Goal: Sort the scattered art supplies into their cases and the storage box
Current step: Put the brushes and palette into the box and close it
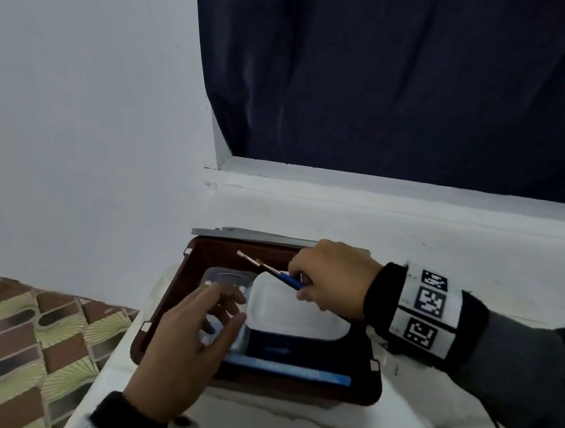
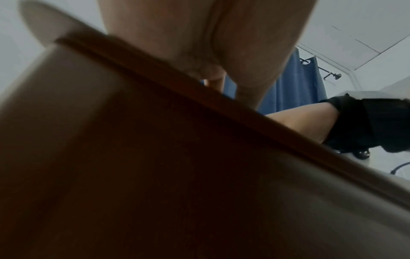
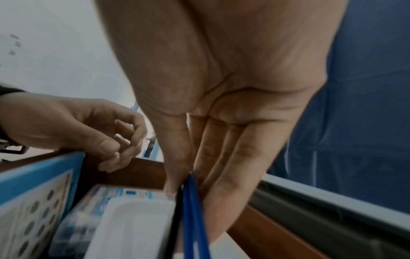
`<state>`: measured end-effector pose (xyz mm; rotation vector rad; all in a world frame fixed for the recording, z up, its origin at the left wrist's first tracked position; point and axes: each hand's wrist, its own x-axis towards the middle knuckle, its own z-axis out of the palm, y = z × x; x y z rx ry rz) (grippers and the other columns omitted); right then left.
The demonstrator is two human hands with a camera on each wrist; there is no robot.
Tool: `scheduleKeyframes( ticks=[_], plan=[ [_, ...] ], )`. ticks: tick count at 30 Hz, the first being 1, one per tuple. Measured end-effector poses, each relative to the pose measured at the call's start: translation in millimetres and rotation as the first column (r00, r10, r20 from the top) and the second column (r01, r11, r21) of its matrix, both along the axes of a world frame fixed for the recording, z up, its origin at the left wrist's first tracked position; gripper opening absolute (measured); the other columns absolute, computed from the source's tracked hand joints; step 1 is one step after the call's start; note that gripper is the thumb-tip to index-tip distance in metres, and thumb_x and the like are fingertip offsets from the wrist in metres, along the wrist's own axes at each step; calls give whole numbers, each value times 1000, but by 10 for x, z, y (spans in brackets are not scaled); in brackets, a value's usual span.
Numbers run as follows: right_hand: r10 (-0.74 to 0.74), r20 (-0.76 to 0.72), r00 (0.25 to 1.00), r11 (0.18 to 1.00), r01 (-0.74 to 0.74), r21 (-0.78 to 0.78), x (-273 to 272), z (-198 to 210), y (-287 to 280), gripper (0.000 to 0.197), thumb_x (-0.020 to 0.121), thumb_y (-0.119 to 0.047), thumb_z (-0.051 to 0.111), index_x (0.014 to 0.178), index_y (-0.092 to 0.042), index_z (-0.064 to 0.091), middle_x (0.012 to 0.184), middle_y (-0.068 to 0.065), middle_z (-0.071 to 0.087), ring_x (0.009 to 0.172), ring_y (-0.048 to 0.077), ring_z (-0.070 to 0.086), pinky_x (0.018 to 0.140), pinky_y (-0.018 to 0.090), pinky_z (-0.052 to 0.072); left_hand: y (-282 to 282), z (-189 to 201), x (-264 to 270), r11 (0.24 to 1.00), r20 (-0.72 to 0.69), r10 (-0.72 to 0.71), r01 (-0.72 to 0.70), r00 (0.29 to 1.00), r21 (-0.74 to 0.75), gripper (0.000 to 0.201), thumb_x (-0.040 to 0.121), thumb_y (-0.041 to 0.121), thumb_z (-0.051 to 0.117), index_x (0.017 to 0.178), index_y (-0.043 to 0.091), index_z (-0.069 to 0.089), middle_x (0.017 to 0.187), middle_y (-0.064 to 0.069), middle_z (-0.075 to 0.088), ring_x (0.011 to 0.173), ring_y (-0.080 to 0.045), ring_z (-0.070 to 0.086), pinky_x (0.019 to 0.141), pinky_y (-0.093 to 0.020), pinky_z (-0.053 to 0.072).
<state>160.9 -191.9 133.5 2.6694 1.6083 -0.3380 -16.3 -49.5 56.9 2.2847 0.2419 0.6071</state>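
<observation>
A brown storage box (image 1: pixel 166 299) stands on the white table. Inside it lie a clear plastic case (image 1: pixel 230 275), a white case (image 1: pixel 296 310) and, along the front wall, a blue box (image 1: pixel 293 371). My right hand (image 1: pixel 297 281) pinches several blue-handled paintbrushes (image 1: pixel 270 270) over the box's back part, bristles pointing left. In the right wrist view the brush handles (image 3: pixel 195 219) run down from my right hand (image 3: pixel 188 201) beside the white case (image 3: pixel 133 226). My left hand (image 1: pixel 226 312) hovers over the clear case, fingers loosely curled, holding nothing. The left wrist view is mostly filled by the blurred box wall (image 2: pixel 177 157).
A patterned cloth (image 1: pixel 20 344) lies at the left, below the table edge. A grey flat strip (image 1: pixel 254 236) sits behind the box against the wall. A dark blue curtain (image 1: pixel 390 86) hangs above the white sill (image 1: pixel 396 197). Bare white table (image 1: pixel 288 425) lies in front of the box.
</observation>
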Motion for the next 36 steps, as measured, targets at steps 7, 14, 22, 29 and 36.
scheduleKeyframes(
  ticks=[7,14,22,29,36],
  plan=[
    [-47,85,995,982,61,-179,-60,-196,284,4,91,-18,60,91,-17,56,86,2,48,84,29,56,66,30,36,136,-127,-69,1000,15,24,-24,1000,6,20,88,20,70,101,31,60,82,16,62,80,-7,63,69,-14,49],
    [-59,133,989,969,88,-229,-123,-284,318,15,93,-27,57,103,-17,60,104,7,63,89,28,61,65,33,41,175,-113,-111,1000,-2,9,-9,1000,-4,15,87,29,68,100,31,60,85,17,62,85,-7,62,71,-11,48],
    [-129,67,989,988,134,-82,-170,-215,-33,41,95,-42,54,132,-23,50,121,2,57,110,24,56,85,39,50,-158,-65,-3,994,-12,25,-23,1000,110,11,89,35,59,96,42,53,90,25,57,89,3,56,84,-33,43],
    [-325,-160,932,828,362,428,-243,-284,-803,32,94,-37,57,126,-34,54,106,-11,60,93,8,60,79,33,53,-713,134,238,988,99,-129,119,987,95,10,91,33,58,100,37,55,92,24,56,87,-2,59,76,-36,51],
    [-502,-316,805,587,585,560,-51,-666,-2185,19,89,-28,66,108,-32,62,91,-14,62,82,4,64,72,30,55,-1615,71,622,964,119,-266,261,957,60,9,93,25,62,102,26,61,93,15,58,89,-9,60,77,-20,46]
  ],
)
